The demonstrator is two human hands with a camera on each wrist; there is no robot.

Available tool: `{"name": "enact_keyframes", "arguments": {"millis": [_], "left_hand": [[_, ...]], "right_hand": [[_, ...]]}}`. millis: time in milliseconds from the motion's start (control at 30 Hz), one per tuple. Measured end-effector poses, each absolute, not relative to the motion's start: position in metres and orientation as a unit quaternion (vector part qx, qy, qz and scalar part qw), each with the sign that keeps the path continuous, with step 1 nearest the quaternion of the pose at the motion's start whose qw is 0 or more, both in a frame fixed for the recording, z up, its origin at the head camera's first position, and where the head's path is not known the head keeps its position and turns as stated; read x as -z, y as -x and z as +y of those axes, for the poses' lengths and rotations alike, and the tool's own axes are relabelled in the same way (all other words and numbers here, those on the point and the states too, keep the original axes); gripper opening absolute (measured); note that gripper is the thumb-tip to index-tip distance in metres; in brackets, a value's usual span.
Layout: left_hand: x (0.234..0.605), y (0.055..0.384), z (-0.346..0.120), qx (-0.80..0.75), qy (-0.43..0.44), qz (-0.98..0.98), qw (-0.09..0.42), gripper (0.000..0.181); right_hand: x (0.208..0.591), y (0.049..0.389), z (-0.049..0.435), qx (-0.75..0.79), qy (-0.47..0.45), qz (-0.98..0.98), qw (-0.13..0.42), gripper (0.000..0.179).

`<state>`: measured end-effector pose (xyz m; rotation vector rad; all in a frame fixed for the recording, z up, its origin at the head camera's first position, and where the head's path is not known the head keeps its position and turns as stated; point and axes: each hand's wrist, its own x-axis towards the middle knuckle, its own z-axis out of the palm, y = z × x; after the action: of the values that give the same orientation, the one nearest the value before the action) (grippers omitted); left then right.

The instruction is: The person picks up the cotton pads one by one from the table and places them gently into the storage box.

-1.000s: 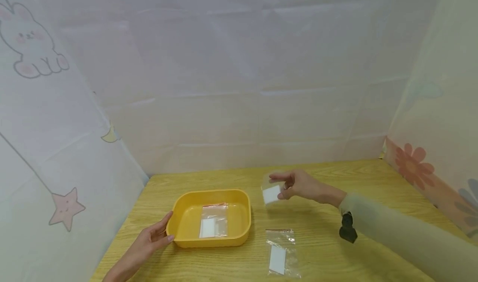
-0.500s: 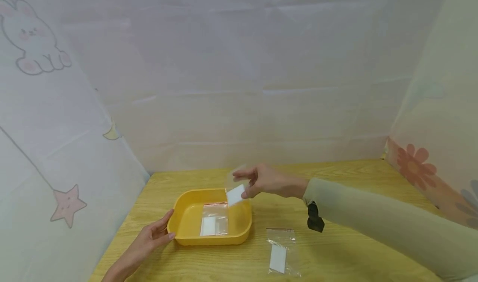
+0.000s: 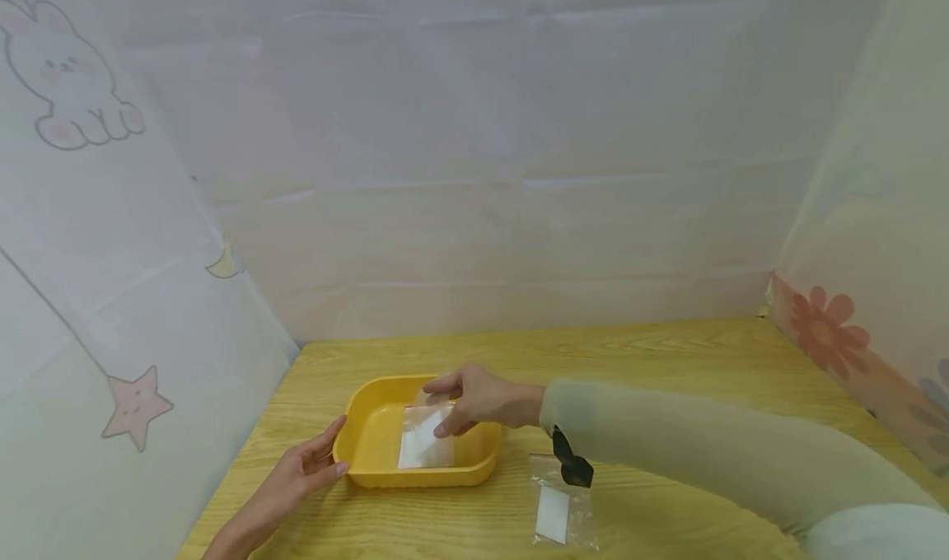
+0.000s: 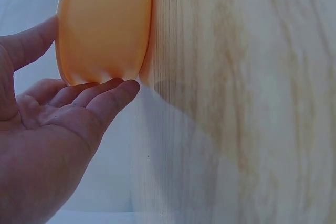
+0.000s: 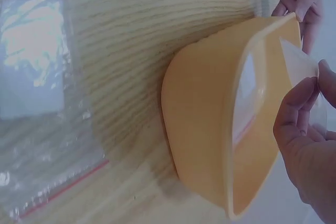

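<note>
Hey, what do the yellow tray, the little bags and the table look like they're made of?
Yellow tray: probably moulded plastic, smooth with a slight sheen, rounded corners, one even colour.
Small bag on the table: thin clear plastic film, crinkled and glossy, with a red strip at the top; the white insert could be paper or card.
Table: wood or wood-look laminate, with printed-looking grain lines.

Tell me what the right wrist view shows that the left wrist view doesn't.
Only the right wrist view shows the right hand pinching a clear bag over the tray's opening, plus a spare bag lying on the table. Only the left wrist view shows the left hand palm close up, fingertips against the tray's outer wall. Both show the yellow tray and the wooden table.
</note>
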<state>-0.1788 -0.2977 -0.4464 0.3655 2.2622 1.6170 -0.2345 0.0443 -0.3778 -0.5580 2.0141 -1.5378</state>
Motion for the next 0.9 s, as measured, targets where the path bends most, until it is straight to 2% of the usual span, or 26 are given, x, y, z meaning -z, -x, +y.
{"name": "enact_keyframes", "arguments": {"millis": [900], "left_hand": [[0.448,0.177,-0.3,-0.564,-0.142,0.797,0.165,0.077]], "right_hand": [[0.418,0.231,0.01,0.582,0.107,0.772,0.231,0.071]]}}
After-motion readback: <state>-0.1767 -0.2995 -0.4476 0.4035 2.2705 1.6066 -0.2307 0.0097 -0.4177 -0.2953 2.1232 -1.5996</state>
